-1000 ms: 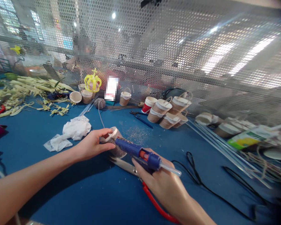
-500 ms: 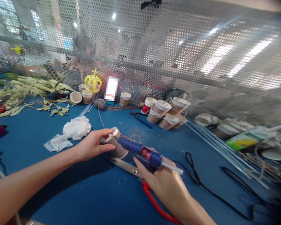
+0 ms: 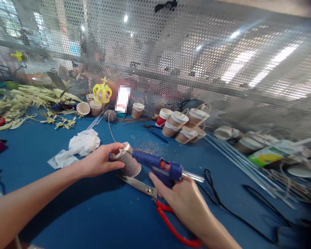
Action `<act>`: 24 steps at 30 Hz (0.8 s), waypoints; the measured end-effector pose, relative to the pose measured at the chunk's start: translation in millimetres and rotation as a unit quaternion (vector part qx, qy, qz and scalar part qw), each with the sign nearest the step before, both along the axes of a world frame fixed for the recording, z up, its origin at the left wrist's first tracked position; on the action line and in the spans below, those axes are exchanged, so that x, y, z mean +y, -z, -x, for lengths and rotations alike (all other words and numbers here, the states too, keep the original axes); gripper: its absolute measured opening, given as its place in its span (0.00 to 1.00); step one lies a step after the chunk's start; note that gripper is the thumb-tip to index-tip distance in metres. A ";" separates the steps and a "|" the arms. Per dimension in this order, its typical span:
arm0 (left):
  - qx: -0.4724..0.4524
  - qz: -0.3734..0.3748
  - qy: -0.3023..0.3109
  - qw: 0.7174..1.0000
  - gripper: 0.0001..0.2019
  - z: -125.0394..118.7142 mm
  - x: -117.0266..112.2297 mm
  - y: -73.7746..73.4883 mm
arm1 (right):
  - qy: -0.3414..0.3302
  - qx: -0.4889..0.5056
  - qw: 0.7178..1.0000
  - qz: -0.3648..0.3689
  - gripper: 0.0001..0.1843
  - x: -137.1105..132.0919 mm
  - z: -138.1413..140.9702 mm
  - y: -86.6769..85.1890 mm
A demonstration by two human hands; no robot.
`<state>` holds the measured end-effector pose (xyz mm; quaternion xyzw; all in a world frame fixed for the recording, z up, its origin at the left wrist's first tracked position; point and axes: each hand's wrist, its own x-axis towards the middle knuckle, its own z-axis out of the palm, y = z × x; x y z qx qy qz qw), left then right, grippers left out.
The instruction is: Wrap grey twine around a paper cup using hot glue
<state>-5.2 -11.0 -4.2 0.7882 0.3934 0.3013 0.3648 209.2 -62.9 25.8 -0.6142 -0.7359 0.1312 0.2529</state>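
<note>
My left hand [image 3: 103,159] is closed on a paper cup [image 3: 131,165] wrapped in greyish twine, which lies tilted on the table. A strand of the twine runs from it back to a ball of yarn [image 3: 110,115]. In my right hand [image 3: 180,197] is a blue hot glue gun [image 3: 150,159], a clear glue stick poking out of its rear. Its nozzle meets or nearly meets the cup's upper rim by my left fingers. Beneath the glue gun lie scissors [image 3: 168,221] with red handles, partly covered by my right hand.
Crumpled white plastic [image 3: 85,142] lies left of the cup. Several twine-wrapped cups [image 3: 178,119] stand stacked at the back, before a perforated metal screen [image 3: 145,45]. Clear glue sticks [image 3: 248,169] and a black cord [image 3: 233,214] lie on the right, dried husks [image 3: 33,97] at far left.
The glue gun has turned slightly, its rear end a little further right, while its nozzle stays at the cup's rim. My left hand keeps its hold, shifted barely leftward.
</note>
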 end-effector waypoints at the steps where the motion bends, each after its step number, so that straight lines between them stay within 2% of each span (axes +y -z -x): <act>1: 0.000 0.000 0.003 1.000 0.17 -0.3 -0.1 -0.2 | 0.002 0.004 1.000 0.000 0.15 0.0 -0.2 2.2; 5: -0.031 0.025 0.014 0.999 0.15 -4.3 -2.1 -1.6 | -0.001 0.014 1.000 -0.004 0.15 0.6 -2.0 7.5; 9: -0.065 0.053 0.028 0.996 0.13 -7.0 -3.6 -2.0 | -0.018 0.017 1.000 -0.014 0.13 -1.1 -2.1 5.0; 24: -0.073 0.039 0.046 0.995 0.15 -4.7 -3.5 -1.2 | -0.044 0.027 0.998 -0.027 0.12 0.5 -3.0 4.7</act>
